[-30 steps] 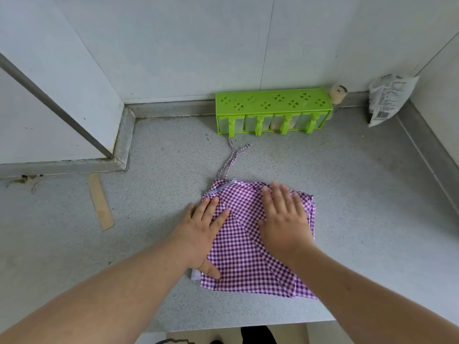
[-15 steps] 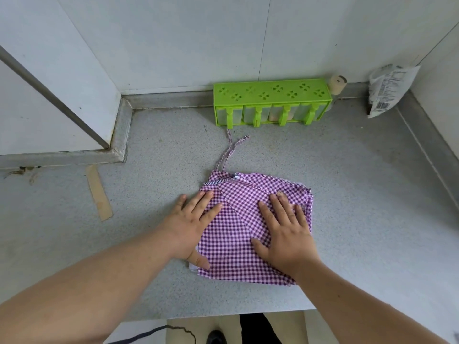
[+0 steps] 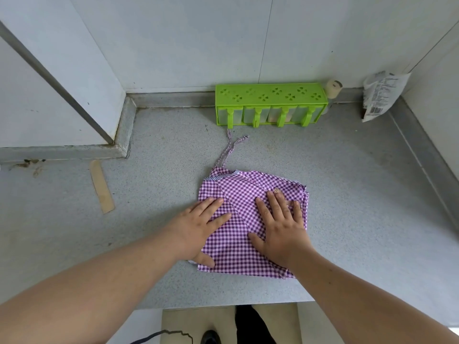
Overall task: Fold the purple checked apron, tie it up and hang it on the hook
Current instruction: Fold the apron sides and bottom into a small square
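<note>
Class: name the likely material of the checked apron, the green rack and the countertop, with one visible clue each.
Apron: thin woven cloth, probably cotton; it creases in flat folds.
Green rack: moulded plastic; glossy, uniform colour, cut-out holes.
Countertop: speckled grey stone or composite; matte, hard to say which.

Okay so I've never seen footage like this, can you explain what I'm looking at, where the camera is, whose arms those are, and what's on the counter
The camera sits on a person's head, looking forward and down, so the two bare arms reaching in from the bottom are the wearer's own. There is no machine here.

The left hand and right hand both lie flat, palms down, on a folded purple checked apron, pressing it onto a grey speckled counter. Nothing is gripped. The apron's strings trail away toward the wall.

Against the back wall stands a green rack of clear boxes, with a white packet in the right corner. A strip of tan tape is stuck to the counter on the left.
</note>
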